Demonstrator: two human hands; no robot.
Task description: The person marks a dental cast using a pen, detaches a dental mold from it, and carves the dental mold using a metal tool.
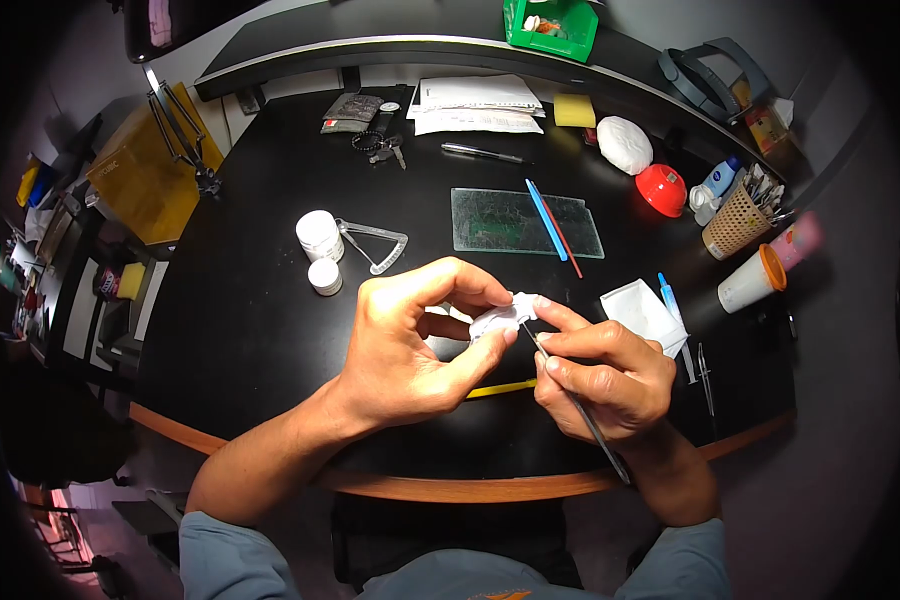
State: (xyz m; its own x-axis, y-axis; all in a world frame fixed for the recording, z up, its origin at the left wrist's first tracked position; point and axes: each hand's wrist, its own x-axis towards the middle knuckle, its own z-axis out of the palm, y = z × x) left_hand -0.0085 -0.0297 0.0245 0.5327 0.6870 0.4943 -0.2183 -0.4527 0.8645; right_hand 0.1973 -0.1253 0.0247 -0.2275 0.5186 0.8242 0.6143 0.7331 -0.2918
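My left hand pinches a small white piece, which looks like a dental cast, between thumb and fingertips above the desk. In my right hand is a slim dark metal carving tool, held like a pen. Its tip points up at the white piece and seems to touch its lower right side. A fingertip of the right hand also rests against the piece. Below the hands lies a yellow stick, partly hidden by them.
A glass slab carries a blue stick and a red one. Two white jars and a metal caliper stand left. Right are a white square dish, tweezers, a red bowl and a cup.
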